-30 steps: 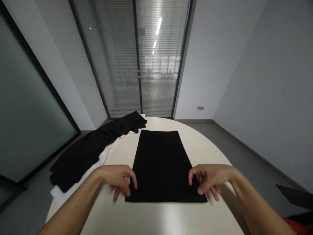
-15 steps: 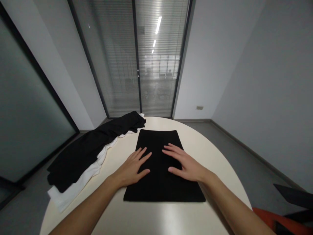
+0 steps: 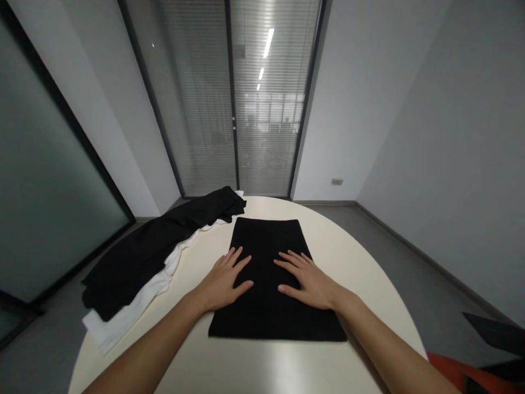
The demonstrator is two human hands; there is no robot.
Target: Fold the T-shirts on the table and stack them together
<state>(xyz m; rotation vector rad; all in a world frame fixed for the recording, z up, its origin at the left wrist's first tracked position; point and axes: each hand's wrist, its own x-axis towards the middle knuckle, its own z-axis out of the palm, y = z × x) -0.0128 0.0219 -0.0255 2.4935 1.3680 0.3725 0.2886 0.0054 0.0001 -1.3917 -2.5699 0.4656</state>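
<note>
A flat black rectangular piece (image 3: 266, 320), with straight edges and slightly rounded far corners, lies in front of me; whether it is a folded garment or a mat I cannot tell. Across its left edge rests my left hand (image 3: 223, 282), fingers spread and palm down. My right hand (image 3: 309, 282) lies over the right edge in the same way, fingers apart. Neither hand grips anything, and a gap of bare black surface shows between the two thumbs.
The round cream table (image 3: 348, 257) carries everything. Along its left side lies a crumpled black cloth (image 3: 151, 246) on top of a white cloth (image 3: 127, 323), both reaching the table's edge. Part of a red and black chair (image 3: 455, 372) shows at lower right. Behind stands a glass partition (image 3: 266, 153) with blinds.
My right hand has shifted slightly toward me and flattened over the black piece. The left hand has hardly moved. The whole view has turned a little.
</note>
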